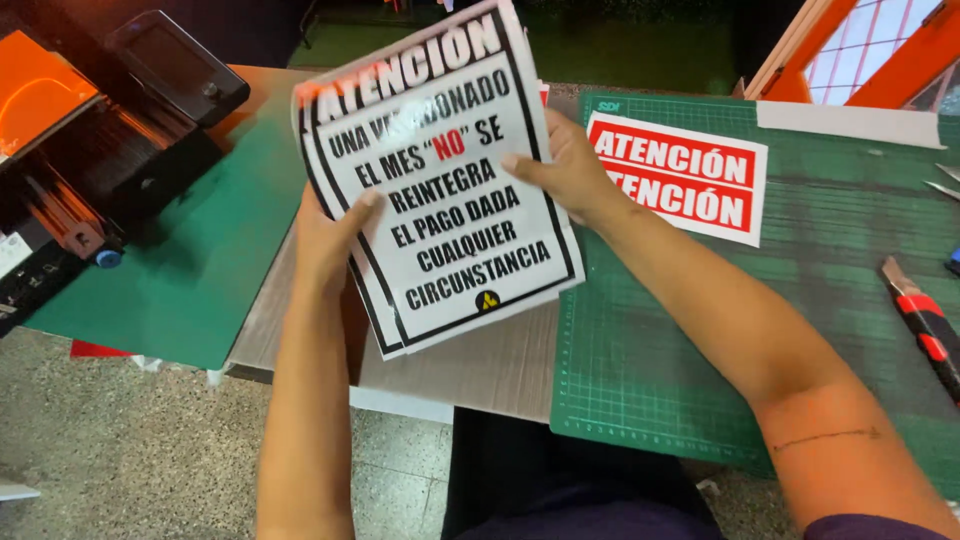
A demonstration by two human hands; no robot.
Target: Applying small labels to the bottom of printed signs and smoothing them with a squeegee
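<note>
**Handling the laminated sign sheet**

Position: The laminated sign [440, 180], a white sheet with a black border and black and red lettering, is held tilted above the near edge of the tabletop [480, 370], clear of the surface.

Grip state: The left hand [325, 240] supports the sheet from behind at its left edge, thumb pressed on the front face. The right hand [565, 165] pinches the right edge, thumb in front and fingers behind. Both grips are closed on the sheet.

Recommended handling: Judging from the glare patch near the top, the surface is glossy and likely slippery. Hold by the margins only, keep both edges supported so that the sheet does not bow or crease, and keep fingertips off the printed area.

Materials and shapes:
- Green cutting mat [700, 330]: matte, printed with a fine grid, lying flat on the right.
- Red-and-white label strip [680, 178]: rectangular, lying flat on the mat, well apart from the held sheet.
- Utility knife [925, 325]: red and black handle, at the mat's right edge.
- Black-and-orange machine [90, 150]: hard casing, far left, on a smooth green sheet [190, 270].
</note>
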